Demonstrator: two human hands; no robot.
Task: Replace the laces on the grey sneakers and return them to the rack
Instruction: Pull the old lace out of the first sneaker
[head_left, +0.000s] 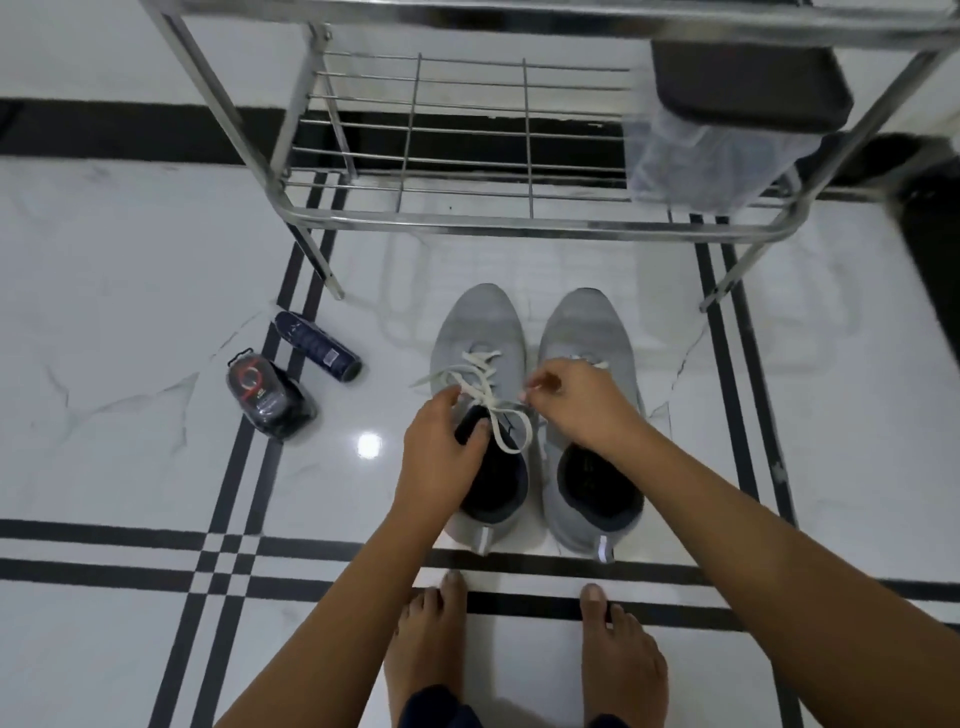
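— Two bare feet (426, 649) at six o'clock, toes at a black stripe of the white marble floor (130, 312). What stands just past them?

— The grey pair, side by side, heels toward the feet and toes pointing to twelve o'clock. The left sneaker (480, 322) and the right sneaker (587, 322) stand on the floor in front of the rack, not on it.

— And the hands?

— Apart, both over the shoes. The left hand (447, 452) has its thumb and curled fingers round the dark tongue of the left sneaker. The right hand (576, 405), above the right sneaker's opening, pinches one end of the white lace (480, 358) between its fingertips.

— How does that lace lie?

— It criss-crosses the left sneaker's eyelets. One loose end points to nine o'clock and a loop lies across the collar. A bit of white shows on the right sneaker beyond the knuckles; the rest is hidden.

— Anything off to the side?

— At nine o'clock from the shoes, well apart, a clear plastic packet (265, 400) holding something dark and red. Close beyond it a dark blue can (317, 345) lies on its side.

— Farthest out?

— The steel rack (519, 224) at twelve o'clock. Toward two o'clock a translucent plastic bag (691, 161) sits on its lower bars, with a black box (748, 83) above it.
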